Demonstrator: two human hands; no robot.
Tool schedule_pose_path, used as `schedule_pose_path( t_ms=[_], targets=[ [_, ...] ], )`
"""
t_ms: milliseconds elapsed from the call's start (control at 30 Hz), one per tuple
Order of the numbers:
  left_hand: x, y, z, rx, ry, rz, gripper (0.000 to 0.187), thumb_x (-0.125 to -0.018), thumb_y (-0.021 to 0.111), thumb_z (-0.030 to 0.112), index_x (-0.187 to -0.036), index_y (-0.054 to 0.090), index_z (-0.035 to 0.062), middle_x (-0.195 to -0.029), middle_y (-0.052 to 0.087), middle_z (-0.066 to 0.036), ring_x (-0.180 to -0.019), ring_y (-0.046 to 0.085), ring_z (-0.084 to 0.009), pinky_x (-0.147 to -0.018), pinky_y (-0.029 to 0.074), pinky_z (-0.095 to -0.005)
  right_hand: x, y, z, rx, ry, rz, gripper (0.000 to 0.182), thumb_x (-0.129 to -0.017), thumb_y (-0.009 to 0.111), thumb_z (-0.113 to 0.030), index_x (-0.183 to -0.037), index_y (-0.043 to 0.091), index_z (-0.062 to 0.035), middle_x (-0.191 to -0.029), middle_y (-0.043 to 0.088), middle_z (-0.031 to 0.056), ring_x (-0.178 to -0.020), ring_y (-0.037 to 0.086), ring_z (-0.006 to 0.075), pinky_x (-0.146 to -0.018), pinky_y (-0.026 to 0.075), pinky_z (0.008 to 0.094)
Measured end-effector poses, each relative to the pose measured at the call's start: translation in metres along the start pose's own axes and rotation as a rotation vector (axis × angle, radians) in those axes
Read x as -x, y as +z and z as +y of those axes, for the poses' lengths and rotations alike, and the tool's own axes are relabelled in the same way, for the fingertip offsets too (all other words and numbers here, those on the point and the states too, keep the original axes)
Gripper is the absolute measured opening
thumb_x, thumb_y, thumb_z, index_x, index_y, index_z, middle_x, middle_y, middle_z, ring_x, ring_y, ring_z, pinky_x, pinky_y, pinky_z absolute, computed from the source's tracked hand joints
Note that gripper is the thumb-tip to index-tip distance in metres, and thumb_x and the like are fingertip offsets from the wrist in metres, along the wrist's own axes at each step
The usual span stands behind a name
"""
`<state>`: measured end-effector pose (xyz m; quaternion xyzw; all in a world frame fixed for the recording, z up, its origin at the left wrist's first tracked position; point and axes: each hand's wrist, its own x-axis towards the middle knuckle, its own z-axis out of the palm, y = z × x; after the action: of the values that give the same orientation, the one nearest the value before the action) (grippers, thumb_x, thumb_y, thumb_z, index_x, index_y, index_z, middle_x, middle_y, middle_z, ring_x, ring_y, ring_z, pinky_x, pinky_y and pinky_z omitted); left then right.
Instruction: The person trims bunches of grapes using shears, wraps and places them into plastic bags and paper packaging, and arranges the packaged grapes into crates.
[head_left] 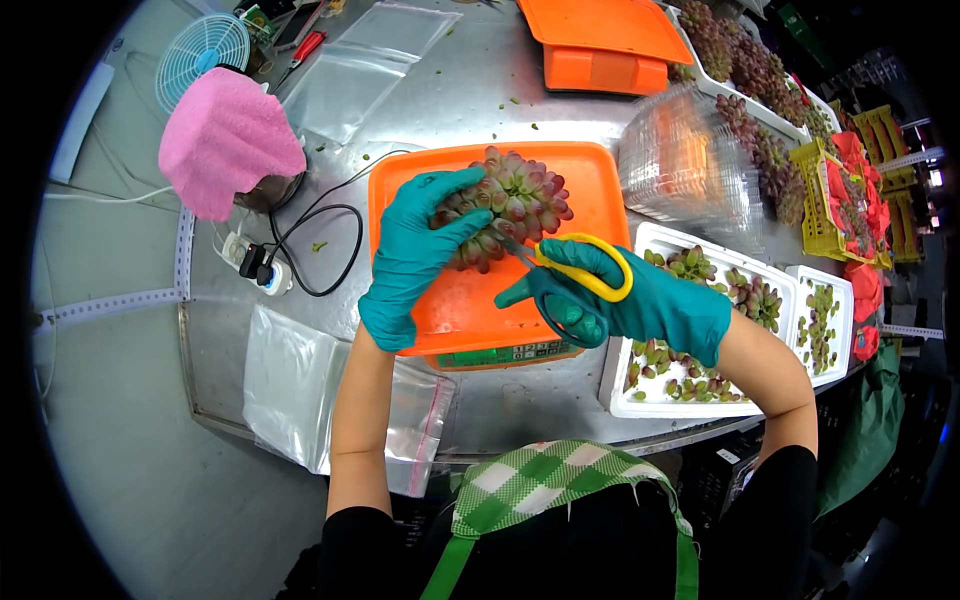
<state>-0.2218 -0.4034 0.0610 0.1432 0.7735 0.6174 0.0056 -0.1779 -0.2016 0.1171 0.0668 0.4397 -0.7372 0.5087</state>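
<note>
My left hand (425,240), in a teal glove, is closed around the left side of a succulent plant (525,197) with plump reddish-green leaves. The plant is held above the orange tray of a digital scale (460,310). In my right hand (620,300), also gloved, is a pair of scissors (595,280) with one yellow and one dark teal handle loop. My fingers pass through the loops. The blades point up and left at the plant's lower side, where leaves partly hide the tips.
White foam trays (650,395) with succulent cuttings stand at the right, below stacked clear plastic boxes (685,165). Another orange scale (605,45) is at the back. Plastic bags (290,370) lie front left. A black cable (360,240) and a pink cloth (230,145) are at the left.
</note>
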Motion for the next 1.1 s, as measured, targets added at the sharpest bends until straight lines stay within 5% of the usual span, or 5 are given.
schedule_pose_path(
  t_ms=[400, 600, 867, 1100],
  targets=[
    [-0.001, 0.001, -0.001, 0.033, -0.020, -0.002, 0.039, -0.067, 0.069, 0.009, -0.104, 0.058, 0.0087, -0.095, 0.054, -0.005, -0.087, 0.054, -0.0157, -0.077, 0.044, -0.0261, -0.006, -0.007, -0.003, 0.008, -0.004, -0.006, 0.065, -0.082, 0.048, -0.047, -0.101, 0.044, 0.0149, -0.047, 0.040, 0.0025, -0.037, 0.039, 0.0090, -0.037, 0.032, 0.0218],
    [-0.001, 0.000, 0.000, 0.006, -0.029, -0.007, 0.039, -0.067, 0.069, 0.010, -0.104, 0.058, 0.0085, -0.095, 0.054, -0.006, -0.087, 0.054, -0.0153, -0.077, 0.044, -0.0258, -0.004, -0.002, 0.000, 0.005, -0.020, 0.100, 0.057, -0.085, 0.045, -0.040, -0.101, 0.045, 0.0148, -0.046, 0.040, 0.0033, -0.034, 0.036, 0.0085, -0.032, 0.028, 0.0217],
    [0.005, -0.005, 0.010, -0.073, 0.058, 0.072, 0.035, -0.069, 0.067, 0.007, -0.102, 0.058, 0.0078, -0.095, 0.055, -0.005, -0.087, 0.054, -0.0159, -0.077, 0.044, -0.0266, 0.004, -0.003, -0.004, 0.100, -0.015, 0.049, 0.063, -0.080, 0.049, -0.048, -0.096, 0.047, 0.0135, -0.046, 0.038, 0.0020, -0.037, 0.038, 0.0095, -0.037, 0.032, 0.0220],
    [0.022, -0.016, 0.023, -0.801, 0.433, -0.029, 0.033, -0.067, 0.064, 0.010, -0.099, 0.058, 0.0115, -0.100, 0.051, -0.005, -0.085, 0.051, -0.0231, -0.071, 0.041, -0.0344, 0.004, -0.002, -0.005, 0.095, -0.038, -0.024, 0.061, -0.081, 0.049, -0.047, -0.092, 0.047, 0.0126, -0.047, 0.039, 0.0031, -0.039, 0.043, 0.0116, -0.039, 0.037, 0.0240]
  ],
)
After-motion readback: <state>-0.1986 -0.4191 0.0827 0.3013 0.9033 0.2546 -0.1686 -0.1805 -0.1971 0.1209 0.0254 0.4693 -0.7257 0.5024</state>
